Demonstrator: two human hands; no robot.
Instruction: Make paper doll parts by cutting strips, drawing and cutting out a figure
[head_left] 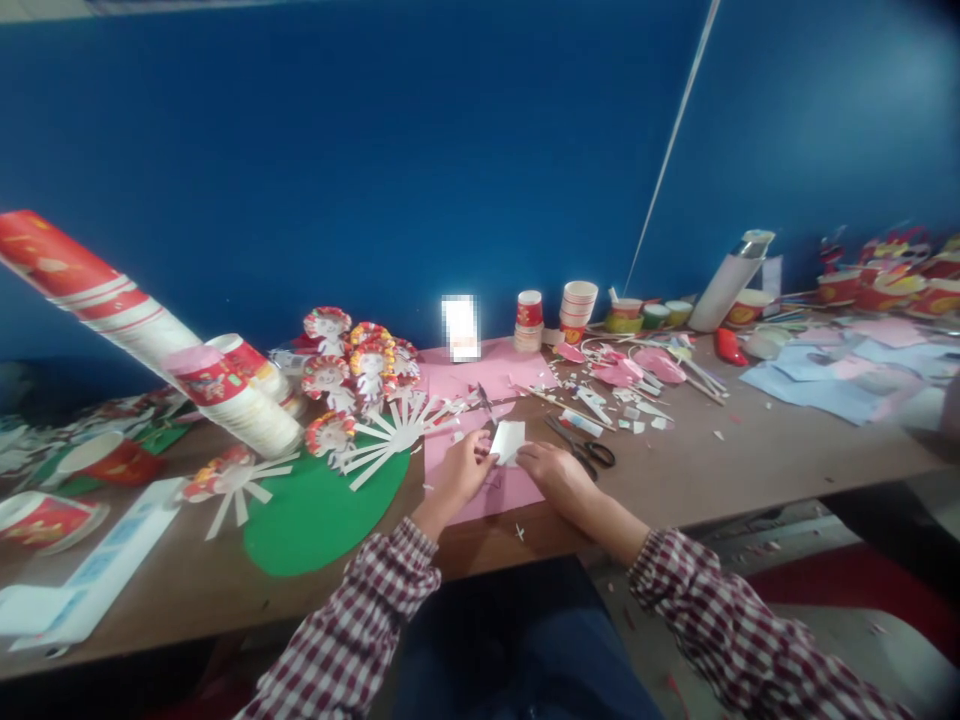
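A small white piece of paper (510,441) is held between my two hands, low over the pink sheet (450,480). My left hand (468,468) pinches its left edge with thumb and fingers. On the opposite side, the fingers of my right hand (555,474) close on its lower right corner. Black-handled scissors (600,453) lie on the table just beyond my right hand. To the left, a white fan of paper strips (401,437) rests over a green paper circle (330,515).
Stacked paper cups (247,395) lean at the left beside several decorated paper figures (367,365). More cups (579,305) stand along the blue wall. Paper scraps (637,410) and pink cutouts (619,372) litter the table's middle right. Blue sheets (817,385) lie farther right, near a tilted white bottle (727,290).
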